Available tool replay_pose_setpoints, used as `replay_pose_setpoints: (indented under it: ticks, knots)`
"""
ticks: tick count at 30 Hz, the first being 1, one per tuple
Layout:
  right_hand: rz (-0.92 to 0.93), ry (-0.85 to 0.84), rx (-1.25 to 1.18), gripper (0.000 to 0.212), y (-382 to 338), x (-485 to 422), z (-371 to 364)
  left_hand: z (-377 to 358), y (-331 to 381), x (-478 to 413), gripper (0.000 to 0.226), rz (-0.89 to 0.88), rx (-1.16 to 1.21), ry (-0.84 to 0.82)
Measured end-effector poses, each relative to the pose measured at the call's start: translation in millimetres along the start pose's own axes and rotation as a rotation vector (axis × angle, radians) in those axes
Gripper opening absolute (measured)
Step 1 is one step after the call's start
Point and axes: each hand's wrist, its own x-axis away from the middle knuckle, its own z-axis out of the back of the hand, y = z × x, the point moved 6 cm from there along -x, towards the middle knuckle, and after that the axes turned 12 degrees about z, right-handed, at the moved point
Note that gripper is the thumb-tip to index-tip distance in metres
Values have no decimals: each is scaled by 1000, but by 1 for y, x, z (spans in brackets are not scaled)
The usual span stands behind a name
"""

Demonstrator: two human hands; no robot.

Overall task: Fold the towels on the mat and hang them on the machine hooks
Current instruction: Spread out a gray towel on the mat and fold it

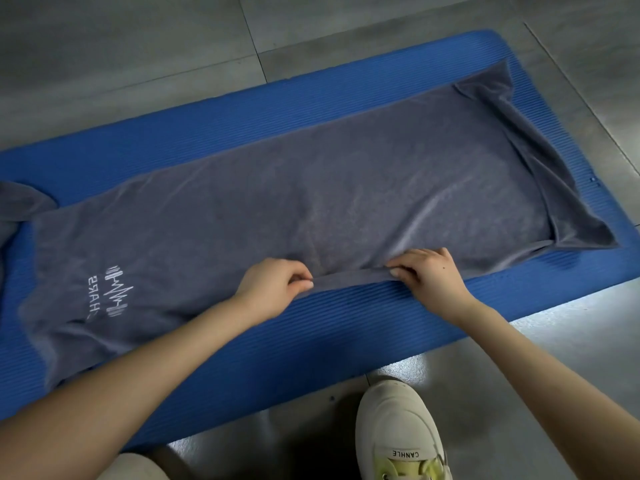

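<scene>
We see a grey tiled floor (pixel 121 57) with dark grout lines, and on it a cream sneaker (pixel 398 420) labelled CANHLE, with yellow-green laces (pixel 405 469).

A blue mat (pixel 311 341) lies on the gray floor (pixel 104 64) with a gray towel (pixel 311 188) spread on it, and a white shoe (pixel 394 427) stands just beside it.

Towel (pixel 346 188): grey cloth, soft short nap, matt, with faint sheen along creases; white stitched logo (pixel 114 292). Mat (pixel 311 98): blue foam, finely ribbed, matt. Floor (pixel 121 64): grey tiles, smooth, semi-glossy with reflections. Shoe (pixel 398 427): off-white, smooth, leather-like upper.
</scene>
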Motion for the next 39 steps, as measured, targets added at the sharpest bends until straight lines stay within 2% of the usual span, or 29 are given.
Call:
replay_pose_setpoints:
  ticks: [3, 4, 6, 9, 12, 14, 16, 19, 21, 24, 26, 28, 30, 32, 33, 37, 39]
  knots:
    - [-93, 34, 15, 2, 8, -15, -2, 2, -11, -22, 11, 146, 105, -34]
    - [-95, 39, 49, 3, 8, -21, -4, 3, -13, -27, 8, 168, 110, -18]
    - [-64, 53, 147, 10, 10, -28, -7, 7, -13, -34, 14, 184, 95, 40]
    - [37, 30, 225, 34, 4, -31, -5, 7, -13, -39, 16, 186, 58, 86]
    - [171, -60, 305, 41, -5, -25, -9, 2, -11, -38, 13, 178, 50, 107]
    - [181, -82, 332, 44, -7, -23, -11, -3, -8, -32, 14, 162, 95, 62]
    - [195, -20, 314, 36, -11, -17, -8, -11, -3, -20, 20, 109, 149, -55]
    - [302, 49, 323, 12, -17, 6, -3, -21, -1, 6, 24, -34, -60, -141]
    - [308, 44, 328, 21, -15, 19, -2, -23, -6, 19, 20, -65, -163, -85]
    - [158, 35, 257, 30, -3, 12, -2, -10, -11, 19, 16, 0, -112, 139]
    - [-6, 42, 176, 25, 7, -7, 0, -2, -9, 12, 8, -47, -155, 309]
    - [-72, 22, 165, 17, 14, -26, -1, 1, -3, 6, 21, -112, -235, 390]
    - [-24, -16, 205, 19, 12, -41, -2, -5, 6, 2, 30, -199, -243, 365]
    - [84, -21, 249, 14, 5, -46, 1, -19, 13, 6, 18, -299, -224, 275]
    - [169, -10, 277, 9, 1, -43, 2, -25, 13, 8, 18, -293, -207, 218]
    - [426, -49, 305, 34, -5, -12, -6, -33, 9, 7, 27, -278, -313, 162]
    - [469, -43, 338, 25, -4, -6, -10, -29, 11, 1, 20, -275, -281, 156]
